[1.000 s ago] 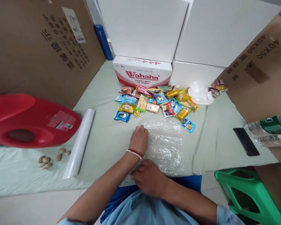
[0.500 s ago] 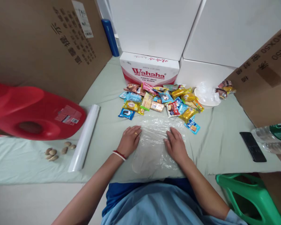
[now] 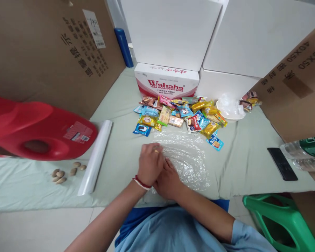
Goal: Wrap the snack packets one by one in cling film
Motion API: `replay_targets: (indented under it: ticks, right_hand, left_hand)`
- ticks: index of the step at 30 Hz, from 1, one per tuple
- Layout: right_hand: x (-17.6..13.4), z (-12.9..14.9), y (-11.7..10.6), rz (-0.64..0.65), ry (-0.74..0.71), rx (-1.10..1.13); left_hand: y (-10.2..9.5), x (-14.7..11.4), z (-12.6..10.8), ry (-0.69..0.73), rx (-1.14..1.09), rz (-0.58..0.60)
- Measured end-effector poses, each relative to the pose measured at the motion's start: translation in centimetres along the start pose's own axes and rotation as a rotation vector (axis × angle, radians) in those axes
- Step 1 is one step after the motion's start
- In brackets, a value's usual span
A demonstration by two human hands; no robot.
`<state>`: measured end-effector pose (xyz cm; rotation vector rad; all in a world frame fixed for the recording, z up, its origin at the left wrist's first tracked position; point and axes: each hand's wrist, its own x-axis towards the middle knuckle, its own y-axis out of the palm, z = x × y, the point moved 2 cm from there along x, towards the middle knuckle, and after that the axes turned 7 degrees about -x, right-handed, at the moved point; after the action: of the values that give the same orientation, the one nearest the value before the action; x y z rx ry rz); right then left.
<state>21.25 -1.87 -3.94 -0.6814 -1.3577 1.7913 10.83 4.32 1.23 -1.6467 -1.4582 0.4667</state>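
Observation:
A thin, crinkled sheet of clear plastic lies flat on the green cloth in front of me; whether it is a bag or a single film I cannot tell. My right hand rests over its left part, fingers stretched out and pointing up and left. Just left of it, my left hand is closed with bent fingers, touching or overlapping the right one near the plastic's left edge. Its fingertips are hidden. Beyond the plastic is a heap of wrapped snacks in many colours.
Behind the snacks stands a Wahaha carton. A white bowl with crumpled plastic is at its right. To the left are a white roll, several stones and a red jug. A black phone lies right; a green stool stands below.
My right hand has moved left across the plastic to meet my left hand, whose fingers have bent. The plastic looks flatter and more spread out on its right side.

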Motion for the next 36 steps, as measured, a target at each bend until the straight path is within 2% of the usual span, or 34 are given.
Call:
replay_targets:
  ticks: [2, 3, 5, 8, 11, 13, 16, 19, 23, 26, 28, 30, 32, 34, 36]
  right_hand:
    - [0.1, -0.1, 0.2, 0.038, -0.015, -0.018]
    - [0.0, -0.2, 0.3, 0.049, -0.007, -0.014]
    - [-0.5, -0.3, 0.1, 0.028, 0.039, 0.033]
    - [-2.3, -0.7, -0.7, -0.09, 0.053, 0.19]
    - [-4.0, -2.3, -2.2, -0.204, -0.027, 0.348]
    - [-3.7, -4.5, -3.8, -0.253, -0.034, 0.357]
    - [0.2, -8.6, -6.6, -0.27, 0.092, 0.191]
    - [7.2, -12.1, -8.5, -0.212, 0.21, -0.042]
    - [16.0, -13.7, -8.2, -0.071, 0.168, -0.252]
    - [18.8, -14.0, -7.8, -0.049, 0.172, -0.342]
    - [18.7, -14.2, -8.4, -0.072, 0.167, -0.362]
    - [17.1, -14.5, -9.8, -0.14, 0.2, -0.305]
    - [14.2, -14.9, -11.8, -0.264, 0.235, -0.158]
    - [10.3, -15.0, -13.3, -0.372, 0.19, 0.034]
    - [6.1, -14.9, -13.7, -0.357, 0.085, 0.192]
  left_hand:
    - [1.5, 0.3, -1.7, 0.112, -0.066, 0.118]
    - [2.3, 0.7, -1.8, 0.12, -0.069, 0.169]
    - [3.9, 1.9, -0.8, 0.035, -0.014, 0.229]
    - [5.4, 3.5, 2.1, -0.059, 0.071, 0.24]
    - [5.8, 3.9, 3.7, 0.016, 0.108, 0.237]
    - [5.9, 3.7, 3.9, 0.039, 0.126, 0.234]
    - [5.8, 3.6, 3.6, 0.028, 0.118, 0.238]
    - [5.8, 3.7, 3.6, 0.033, 0.091, 0.245]
    - [5.7, 3.8, 3.9, 0.03, 0.075, 0.233]
    - [5.8, 3.6, 4.0, 0.024, 0.058, 0.234]
    - [5.7, 3.6, 4.0, 0.026, 0.048, 0.235]
    - [5.6, 3.5, 3.9, 0.022, 0.047, 0.23]
    - [5.5, 3.5, 4.0, 0.018, 0.046, 0.23]
    - [5.3, 3.5, 4.2, 0.03, 0.036, 0.244]
    - [5.2, 3.6, 4.5, 0.052, 0.022, 0.256]
